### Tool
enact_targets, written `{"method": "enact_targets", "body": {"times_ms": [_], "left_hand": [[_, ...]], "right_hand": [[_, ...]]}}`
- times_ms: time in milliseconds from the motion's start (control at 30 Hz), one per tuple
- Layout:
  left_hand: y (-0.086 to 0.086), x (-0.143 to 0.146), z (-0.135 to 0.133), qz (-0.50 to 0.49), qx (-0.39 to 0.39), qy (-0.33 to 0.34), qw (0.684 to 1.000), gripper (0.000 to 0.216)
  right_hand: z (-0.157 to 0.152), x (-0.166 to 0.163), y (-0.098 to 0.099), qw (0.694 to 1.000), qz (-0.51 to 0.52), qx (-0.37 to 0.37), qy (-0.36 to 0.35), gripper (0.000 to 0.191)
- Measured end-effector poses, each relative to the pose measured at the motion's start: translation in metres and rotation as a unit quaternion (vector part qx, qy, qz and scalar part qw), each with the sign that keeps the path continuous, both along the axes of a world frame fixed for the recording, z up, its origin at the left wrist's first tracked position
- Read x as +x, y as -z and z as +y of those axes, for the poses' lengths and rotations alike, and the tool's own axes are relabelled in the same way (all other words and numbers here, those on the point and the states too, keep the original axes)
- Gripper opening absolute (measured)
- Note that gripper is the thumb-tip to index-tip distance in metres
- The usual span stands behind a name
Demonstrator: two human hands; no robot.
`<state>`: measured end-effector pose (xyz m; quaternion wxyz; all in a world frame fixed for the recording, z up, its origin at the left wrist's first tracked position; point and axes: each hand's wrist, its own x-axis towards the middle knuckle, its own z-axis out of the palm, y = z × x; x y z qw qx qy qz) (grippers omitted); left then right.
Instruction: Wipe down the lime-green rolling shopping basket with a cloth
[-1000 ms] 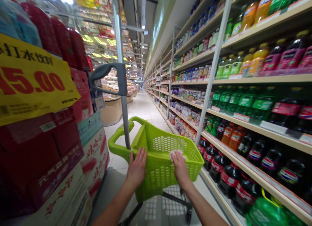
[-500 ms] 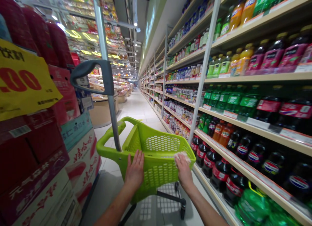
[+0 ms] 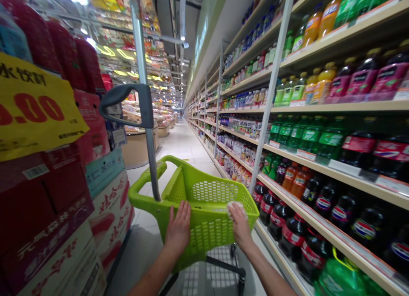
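Note:
A lime-green shopping cart basket (image 3: 204,228) with slotted walls stands in front of me. My left hand (image 3: 179,228) lies against its near side wall, fingers stretched out up to the rim and a little apart. At the right end of that rim, my right hand (image 3: 240,225) presses a crumpled whitish cloth (image 3: 230,208), its fingers closed over it. Most of the cloth is hidden beneath the fingers. The cart's green push handle (image 3: 137,191) is on the left, beside a metal pole (image 3: 147,147) carrying a dark grey loop grip (image 3: 145,106).
Shelves of drink bottles (image 3: 319,132) line the right side, close to the basket's corner. Stacked drink cartons (image 3: 110,193) and a yellow price sign (image 3: 38,108) stand at the left. The tiled aisle (image 3: 182,138) runs ahead past round display stands (image 3: 136,149).
My right hand and the cloth have shifted slightly left along the rim. My left hand keeps its place on the side wall. The whole view has moved a little.

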<state>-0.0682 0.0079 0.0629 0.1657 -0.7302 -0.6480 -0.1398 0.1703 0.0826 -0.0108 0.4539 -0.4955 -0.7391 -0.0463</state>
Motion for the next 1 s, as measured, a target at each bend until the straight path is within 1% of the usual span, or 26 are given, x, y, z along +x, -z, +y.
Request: {"method": "enact_targets", "body": {"times_ms": [33, 67, 100, 133, 167, 267, 333, 433, 533, 600, 633, 700, 733, 767, 800, 867, 900, 1000], "left_hand": [[-0.001, 0.0, -0.001, 0.006, -0.003, 0.003, 1.0, 0.061], [-0.003, -0.001, -0.002, 0.012, -0.009, 0.008, 1.0, 0.061], [-0.005, -0.002, -0.003, 0.017, -0.019, 0.014, 1.0, 0.061], [-0.006, -0.004, -0.005, 0.021, -0.031, 0.021, 0.999, 0.06], [-0.008, -0.006, -0.007, 0.025, -0.041, 0.026, 0.999, 0.06], [-0.01, -0.008, -0.01, 0.033, -0.059, 0.033, 0.997, 0.061], [-0.01, -0.006, -0.011, 0.034, -0.061, 0.031, 0.997, 0.062], [-0.011, 0.002, -0.012, 0.018, -0.073, 0.03, 0.997, 0.064], [-0.018, 0.003, -0.016, -0.016, -0.072, 0.057, 0.996, 0.062], [-0.026, -0.01, -0.02, -0.039, -0.017, 0.065, 0.997, 0.059], [-0.031, -0.021, -0.022, -0.049, 0.03, 0.05, 0.997, 0.058], [-0.042, -0.049, -0.025, -0.063, 0.134, -0.019, 0.989, 0.055], [-0.048, -0.064, -0.025, -0.068, 0.171, -0.06, 0.981, 0.054], [-0.052, -0.078, -0.025, -0.069, 0.186, -0.089, 0.976, 0.053], [-0.055, -0.09, -0.024, -0.067, 0.184, -0.105, 0.975, 0.052], [-0.058, -0.104, -0.021, -0.061, 0.154, -0.108, 0.98, 0.05], [-0.058, -0.106, -0.02, -0.059, 0.141, -0.104, 0.983, 0.048], [-0.056, -0.097, -0.017, -0.063, 0.144, -0.099, 0.983, 0.042]], "right_hand": [[-0.003, -0.021, -0.003, 0.998, -0.009, 0.011, -0.057, 0.051], [-0.006, -0.038, -0.005, 0.995, -0.013, 0.021, -0.098, 0.05], [-0.008, -0.048, -0.006, 0.992, -0.016, 0.026, -0.121, 0.05], [-0.008, -0.051, -0.006, 0.992, -0.015, 0.028, -0.125, 0.049], [-0.006, -0.049, -0.005, 0.993, -0.011, 0.027, -0.113, 0.048], [0.002, -0.026, -0.001, 0.999, 0.011, 0.016, -0.038, 0.048], [0.006, -0.02, 0.001, 1.0, 0.015, 0.012, -0.013, 0.048], [0.003, -0.038, 0.001, 0.999, -0.014, 0.01, -0.043, 0.05], [0.0, -0.055, 0.004, 0.997, -0.038, 0.01, -0.059, 0.049], [0.003, -0.049, 0.008, 0.998, -0.036, 0.013, -0.052, 0.05], [0.007, -0.042, 0.01, 0.998, -0.032, 0.016, -0.049, 0.05], [0.015, -0.025, 0.013, 0.999, -0.023, 0.02, -0.042, 0.053], [0.018, -0.02, 0.012, 0.999, -0.012, 0.02, -0.031, 0.054], [0.021, -0.018, 0.01, 1.0, 0.004, 0.019, -0.017, 0.054], [0.022, -0.022, 0.005, 1.0, 0.024, 0.017, -0.004, 0.054], [0.017, -0.046, -0.01, 0.998, 0.066, 0.014, 0.0, 0.053], [0.012, -0.064, -0.02, 0.996, 0.083, 0.015, -0.016, 0.053], [-0.013, -0.129, -0.046, 0.987, 0.101, 0.029, -0.119, 0.05]]}}
